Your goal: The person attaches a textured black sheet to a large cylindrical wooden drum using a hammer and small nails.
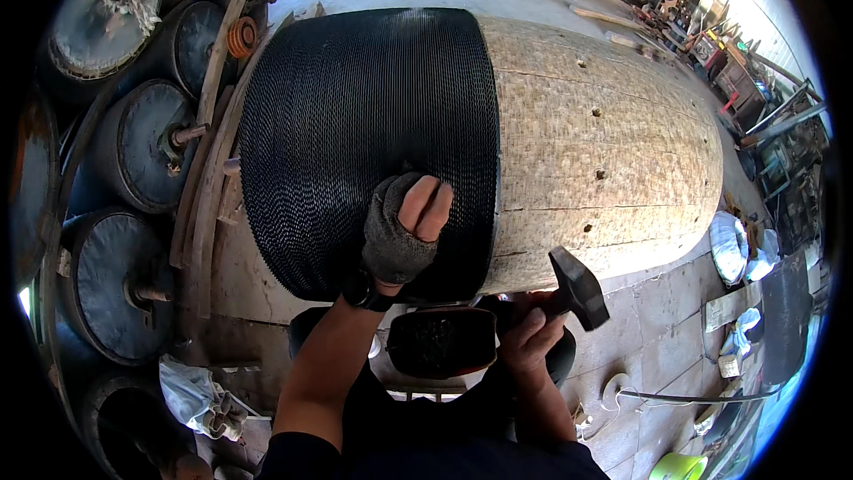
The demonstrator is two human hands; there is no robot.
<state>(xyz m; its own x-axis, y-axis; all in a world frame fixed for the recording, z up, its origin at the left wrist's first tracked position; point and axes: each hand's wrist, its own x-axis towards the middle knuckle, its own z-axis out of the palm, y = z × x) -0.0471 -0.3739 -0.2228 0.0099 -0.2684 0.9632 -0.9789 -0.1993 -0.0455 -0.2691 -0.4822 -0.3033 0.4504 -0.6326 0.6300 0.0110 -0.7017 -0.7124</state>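
Note:
A large drum lies on its side in front of me. Its left part is covered in black, finely ridged strips (355, 98), and its right part is bare wood (613, 142) with several small holes. My left hand (407, 227), in a dark grey glove with some bare fingers, is closed against the black ridged part near its right edge. Whatever it pinches is hidden. My right hand (531, 338) grips a hammer (577, 289), its dark head raised just off the drum's near side. Between my knees sits a dark open container (442, 309); its contents are too dark to tell.
Several dark rollers with metal shafts (124, 284) are stacked at the left, with wooden planks (209, 204) beside them. A white cloth bundle (197, 400) lies at the lower left. White bags (729, 247) and a yellow-green bucket (679, 467) stand on the right. Clutter lines the far right wall.

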